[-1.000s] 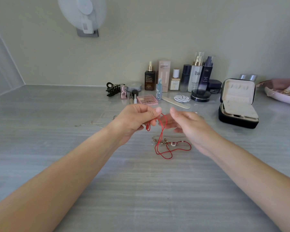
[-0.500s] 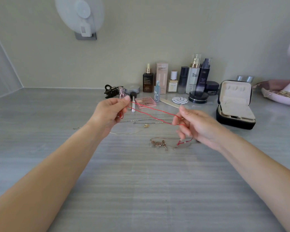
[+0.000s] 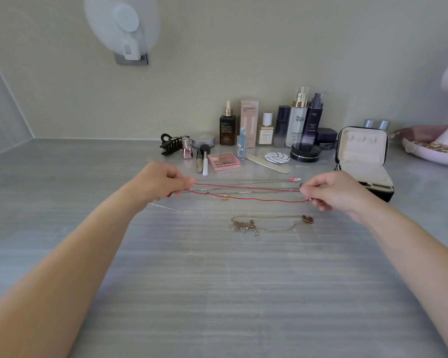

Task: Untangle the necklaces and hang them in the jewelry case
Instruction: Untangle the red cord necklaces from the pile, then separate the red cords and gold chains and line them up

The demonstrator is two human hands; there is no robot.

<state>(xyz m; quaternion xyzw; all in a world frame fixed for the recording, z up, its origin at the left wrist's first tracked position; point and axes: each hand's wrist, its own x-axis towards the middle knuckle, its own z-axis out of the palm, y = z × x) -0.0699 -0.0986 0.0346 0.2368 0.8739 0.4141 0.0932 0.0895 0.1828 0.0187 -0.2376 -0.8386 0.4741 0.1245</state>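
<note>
1. A person stands at a grey striped bench [image 3: 217, 293] with both bare forearms stretched forward over it.
2. The left hand [image 3: 163, 182] has its grip pressed together, pinching one end of a red cord necklace [image 3: 246, 193].
3. The right hand [image 3: 334, 192] has its grip pinching the other end of the same cord, so the red loop runs as 2 nearly straight strands between the hands.
4. The red cord necklace sits to the left of the jewelry case [image 3: 362, 161], at about the height of the case's base, and seems raised just above the bench.
5. The jewelry case is open, its lid upright, with a pale lining and a dark outer shell; the right hand is just beside its left front corner.
6. Behind the red cord, thin silver chains [image 3: 243, 180] lie stretched out on the bench, left of the case, one ending in a small pink charm [image 3: 294, 179].
7. A fine pale chain [image 3: 189, 209] curves on the bench under the left hand's side of the cord.
8. A gold necklace [image 3: 246, 224] lies bunched in front of the red cord, its dark oval pendant [image 3: 307, 219] toward the case side.
9. Left of the case, against the wall, stand cosmetic bottles [image 3: 298, 120], a pink eyeshadow palette [image 3: 224, 161] and a black hair claw [image 3: 171, 147].
</note>
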